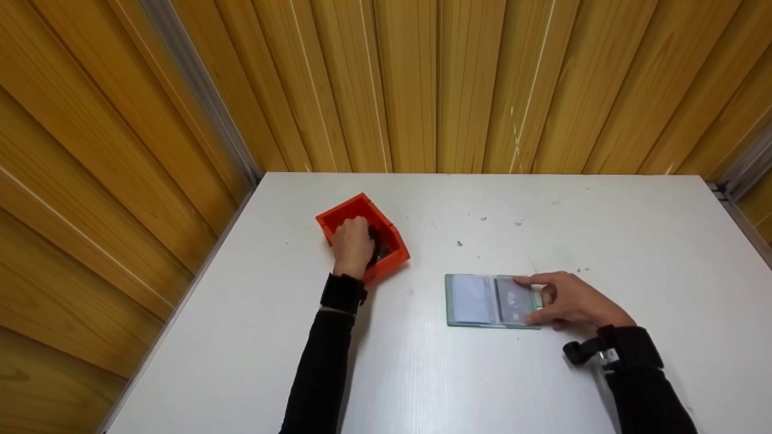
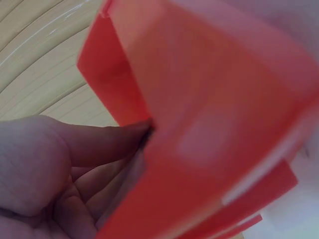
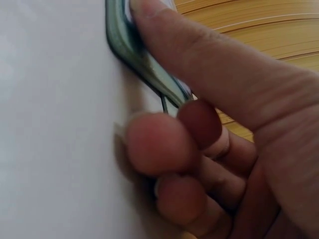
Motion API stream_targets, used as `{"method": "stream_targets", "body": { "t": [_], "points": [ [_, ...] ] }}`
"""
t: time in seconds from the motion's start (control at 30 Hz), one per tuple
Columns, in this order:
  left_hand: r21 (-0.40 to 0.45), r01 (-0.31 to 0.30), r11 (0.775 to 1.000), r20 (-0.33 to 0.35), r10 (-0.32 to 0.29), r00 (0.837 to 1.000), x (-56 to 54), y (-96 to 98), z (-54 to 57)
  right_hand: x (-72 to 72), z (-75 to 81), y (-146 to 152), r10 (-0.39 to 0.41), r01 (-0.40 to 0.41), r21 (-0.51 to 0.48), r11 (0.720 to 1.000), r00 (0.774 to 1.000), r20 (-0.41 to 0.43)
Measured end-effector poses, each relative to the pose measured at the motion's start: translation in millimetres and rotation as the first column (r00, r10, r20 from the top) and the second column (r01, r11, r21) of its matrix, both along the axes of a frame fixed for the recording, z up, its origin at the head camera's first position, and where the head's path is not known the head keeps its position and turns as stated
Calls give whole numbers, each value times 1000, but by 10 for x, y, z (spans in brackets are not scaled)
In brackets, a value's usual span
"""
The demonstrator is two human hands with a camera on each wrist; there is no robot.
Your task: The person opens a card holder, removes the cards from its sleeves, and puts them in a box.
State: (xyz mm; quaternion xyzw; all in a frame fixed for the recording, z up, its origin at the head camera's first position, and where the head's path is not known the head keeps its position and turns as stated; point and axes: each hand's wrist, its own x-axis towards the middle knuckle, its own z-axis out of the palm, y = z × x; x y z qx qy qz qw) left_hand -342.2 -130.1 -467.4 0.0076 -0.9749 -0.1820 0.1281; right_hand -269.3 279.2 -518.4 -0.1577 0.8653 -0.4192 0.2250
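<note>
The holder (image 1: 473,298) lies open on the table (image 1: 241,361). The right hand (image 1: 573,298) grips its right end, thumb and forefinger spread. Left of and beyond the holder, the left hand (image 1: 353,244) reaches into the bin (image 1: 391,265); its hold cannot be determined.

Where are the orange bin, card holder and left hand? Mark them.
Orange bin (image 1: 389,266), head view, front wall.
Card holder (image 1: 493,301), head view, middle strip.
Left hand (image 1: 353,244), head view, back of hand.
</note>
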Motion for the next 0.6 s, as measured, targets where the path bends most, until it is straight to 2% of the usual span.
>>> {"method": "stream_targets", "body": {
  "t": [0.23,0.6],
  "points": [
    [-34,4,999,-23,-5,1000,18,14,-13,0,-1,-1,-1,1,-1,1000,1000,-7],
    [-170,-46,984,-19,43,999,39,66,-113,-1,0,-7,1,-1,21,1000,1000,-16]
  ]
}}
